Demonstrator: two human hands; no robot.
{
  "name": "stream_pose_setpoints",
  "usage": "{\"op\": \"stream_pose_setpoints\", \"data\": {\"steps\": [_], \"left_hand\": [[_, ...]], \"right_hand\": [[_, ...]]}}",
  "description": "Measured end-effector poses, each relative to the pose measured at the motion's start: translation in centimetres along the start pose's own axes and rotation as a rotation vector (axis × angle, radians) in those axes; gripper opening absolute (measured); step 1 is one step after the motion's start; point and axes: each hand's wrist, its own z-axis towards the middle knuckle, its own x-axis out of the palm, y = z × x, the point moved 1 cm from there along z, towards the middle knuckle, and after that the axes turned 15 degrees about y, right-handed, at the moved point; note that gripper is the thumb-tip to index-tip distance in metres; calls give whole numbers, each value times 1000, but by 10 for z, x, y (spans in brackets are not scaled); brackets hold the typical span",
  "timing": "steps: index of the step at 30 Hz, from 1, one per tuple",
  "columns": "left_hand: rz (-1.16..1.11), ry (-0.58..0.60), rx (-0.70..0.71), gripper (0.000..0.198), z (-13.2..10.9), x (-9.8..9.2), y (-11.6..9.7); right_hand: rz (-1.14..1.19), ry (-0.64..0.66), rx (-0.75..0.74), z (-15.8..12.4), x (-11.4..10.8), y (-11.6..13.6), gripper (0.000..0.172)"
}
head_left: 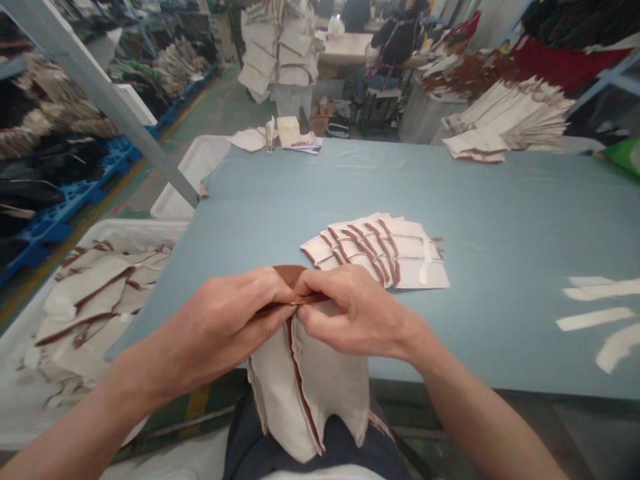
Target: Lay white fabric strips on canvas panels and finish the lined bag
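Observation:
Between my two hands hangs a sewn fabric piece (330,367), off-white with a brown seam running down its middle and a brown upper edge. My left hand (245,303) pinches that top edge from the left, thumb and fingers pressed together. From the right, my right hand (350,310) pinches the same edge, the fingertips of both hands almost touching at the seam. The lower part of the piece drapes over my lap. Just beyond my hands, a fanned stack of similar off-white pieces (415,257) with brown edging lies on the blue-covered table (250,207).
White strips (595,319) lie on the table at right. A tall pile of off-white pieces (520,117) sits at the far right corner; papers (303,143) lie at the far left edge. A white bin (25,393) of pieces stands left. A person (393,50) sits beyond.

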Motion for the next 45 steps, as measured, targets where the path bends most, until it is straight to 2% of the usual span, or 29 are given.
{"op": "stream_pose_setpoints", "data": {"steps": [5, 11, 17, 22, 24, 30, 32, 35, 39, 42, 45], "left_hand": [[103, -116, 179, 16, -9, 7, 5], [91, -169, 202, 22, -12, 11, 0], [122, -199, 139, 24, -6, 12, -7], [176, -230, 142, 26, -10, 18, 2], [193, -221, 154, 28, -15, 21, 8], [224, -88, 207, 43, -24, 25, 22], [215, -75, 216, 48, -23, 26, 22], [221, -110, 191, 52, -19, 28, 19], [167, -202, 173, 52, -16, 33, 8], [80, -212, 160, 53, -17, 32, -2], [-21, -197, 141, 49, -17, 23, -10]], "right_hand": [[471, 118, -51, 4, -1, -2, 6], [766, 172, -39, 6, 3, -5, 5], [687, 162, -5, 6, 0, -3, 3], [419, 85, 42, 5, -2, 0, 7], [396, 69, 21, 5, -1, -1, 9], [651, 88, 67, 5, 7, -12, 4], [749, 108, 42, 5, 8, -14, 8], [855, 115, 6, 5, 8, -15, 21], [910, 116, 49, 2, 9, -17, 41], [880, 104, 19, -4, 8, -17, 42], [824, 111, -23, -9, 5, -12, 34]]}}
